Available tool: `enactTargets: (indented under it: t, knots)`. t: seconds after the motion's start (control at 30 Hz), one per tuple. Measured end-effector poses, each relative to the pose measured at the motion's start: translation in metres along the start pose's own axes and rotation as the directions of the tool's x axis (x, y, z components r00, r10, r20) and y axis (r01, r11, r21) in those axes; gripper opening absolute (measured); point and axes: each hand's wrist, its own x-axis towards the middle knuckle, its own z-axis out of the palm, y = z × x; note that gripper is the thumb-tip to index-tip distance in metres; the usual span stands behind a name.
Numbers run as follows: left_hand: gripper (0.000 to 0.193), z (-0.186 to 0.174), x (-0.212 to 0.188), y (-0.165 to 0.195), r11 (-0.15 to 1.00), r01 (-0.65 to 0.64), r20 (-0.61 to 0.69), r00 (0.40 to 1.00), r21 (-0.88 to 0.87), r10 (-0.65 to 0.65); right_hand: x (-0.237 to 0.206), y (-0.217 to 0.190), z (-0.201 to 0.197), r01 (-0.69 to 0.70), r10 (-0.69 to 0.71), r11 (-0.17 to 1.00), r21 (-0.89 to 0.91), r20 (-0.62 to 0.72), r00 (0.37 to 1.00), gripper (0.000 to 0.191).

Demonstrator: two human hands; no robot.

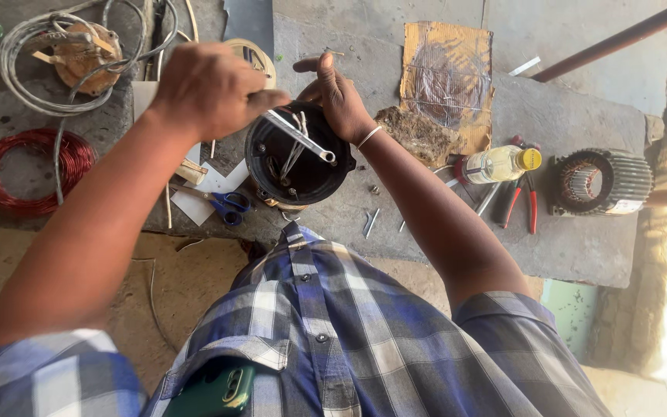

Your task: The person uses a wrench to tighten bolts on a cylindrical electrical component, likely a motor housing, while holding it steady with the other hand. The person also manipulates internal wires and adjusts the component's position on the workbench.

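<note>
- Centrally, black round motor housing (pixel 300 158) sits at the near edge of the concrete workbench (pixel 565 247), open side up, close against the person's checked shirt (pixel 333 324).
- Left hand (pixel 210 89) closed in a fist around a silver wrench (pixel 299 136); wrench slants down across the housing's mouth, its ring end near the right rim.
- Right hand (pixel 337 93) rests on the far rim of the housing, fingers partly open and curved, bracing it; not clamped on any tool.
- Step, as I judge it: working a fastener inside the housing with the wrench while the other hand steadies the body. Thin metal rods stand inside; the fastener itself is hidden.
- Next move likely calls for seating the wrench squarely and holding the housing firm so it does not twist at the bench edge.
- Blue-handled scissors (pixel 229 206) lie just left of the housing on white paper scraps.
- Loose small screws and bits scattered just right of the housing.
- Plastic bottle (pixel 499 164) of pale liquid with yellow cap lies on its side further right, red-handled pliers (pixel 523 202) beside it.
- Ribbed stator (pixel 602 181) near the right edge.
- Cardboard piece (pixel 445 73) towards the far edge.
- Red wire coil (pixel 28 166) at the left edge; grey cable loop (pixel 71 54) in the far left corner.
</note>
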Motion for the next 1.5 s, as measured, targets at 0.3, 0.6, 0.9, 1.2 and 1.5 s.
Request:
enactTargets:
  t: [0.3,0.6,0.9,1.2,1.5]
  knots:
    - [0.049,-0.021,-0.092,0.063,0.848,0.284,0.053,0.955,-0.447,-0.292,0.004,0.013,-0.001,0.000,0.001,0.999,-0.046,0.016,1.000,0.096]
    - [0.025,-0.023,-0.074,0.090,0.856,0.333,-0.015,0.930,-0.395,-0.368,0.007,0.019,-0.002,-0.008,0.011,0.995,-0.096,0.031,0.999,0.104]
    - [0.024,-0.025,-0.076,0.087,0.883,0.313,0.016,0.944,-0.350,-0.328,0.007,0.022,-0.002,-0.032,0.035,0.996,-0.089,0.042,0.998,0.108]
    - [0.023,-0.022,-0.073,0.076,0.884,0.265,0.017,0.960,-0.386,-0.281,0.007,0.023,-0.003,-0.027,0.041,0.985,-0.171,0.075,0.996,0.107]
    - [0.026,-0.027,-0.073,0.089,0.783,0.482,0.227,0.876,-0.394,-0.425,0.006,0.025,-0.004,-0.054,0.072,0.981,-0.189,0.089,0.993,0.105]
